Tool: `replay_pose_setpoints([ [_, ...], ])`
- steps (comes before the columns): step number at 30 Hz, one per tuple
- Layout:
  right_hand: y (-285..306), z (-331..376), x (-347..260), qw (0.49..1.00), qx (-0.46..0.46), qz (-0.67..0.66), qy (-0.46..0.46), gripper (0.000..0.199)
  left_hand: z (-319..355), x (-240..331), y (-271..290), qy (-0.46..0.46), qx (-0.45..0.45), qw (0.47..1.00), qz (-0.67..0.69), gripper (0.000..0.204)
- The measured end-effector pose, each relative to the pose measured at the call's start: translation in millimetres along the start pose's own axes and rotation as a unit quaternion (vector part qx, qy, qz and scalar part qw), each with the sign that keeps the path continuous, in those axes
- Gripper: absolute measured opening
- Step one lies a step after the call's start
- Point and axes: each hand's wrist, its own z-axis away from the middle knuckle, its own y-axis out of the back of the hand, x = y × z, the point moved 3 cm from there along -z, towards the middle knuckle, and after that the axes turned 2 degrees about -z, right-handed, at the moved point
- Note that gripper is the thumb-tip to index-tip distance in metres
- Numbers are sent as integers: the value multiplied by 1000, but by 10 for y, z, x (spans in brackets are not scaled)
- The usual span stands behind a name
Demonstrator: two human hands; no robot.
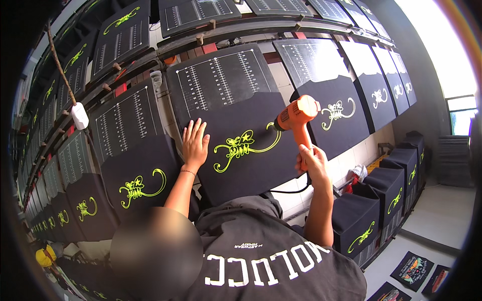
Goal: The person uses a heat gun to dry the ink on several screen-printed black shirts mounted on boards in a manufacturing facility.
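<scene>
- The right hand (314,161) wraps the handle of the orange heat gun (299,113); the nozzle (279,124) faces the right end of the yellow-green print (240,145).
- The left hand (196,145) lies flat, fingers slightly spread, by the left edge of the black fabric (251,180), which covers the ruled board (236,100).
- It seems better to sweep evenly, never staying on one spot.

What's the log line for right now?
left hand: flat at left edge of black fabric | right hand: gripping orange heat gun | nozzle: near right curl of lime print
</scene>
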Motion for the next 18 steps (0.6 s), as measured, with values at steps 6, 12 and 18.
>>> replay_pose_setpoints([
  [6, -51, -121, -48, 1000, -17, 20, -15, 28, -10, 9, 21, 4, 4, 1000, 4, 48],
  [12, -84, -122, -16, 1000, -15, 14, -10, 27, -14, 27, 44, 2, 10, 1000, 9, 46],
  [18, 56, 7, 7, 999, 14, 22, -48, 28, -10, 9, 24, 2, 14, 1000, 10, 45],
])
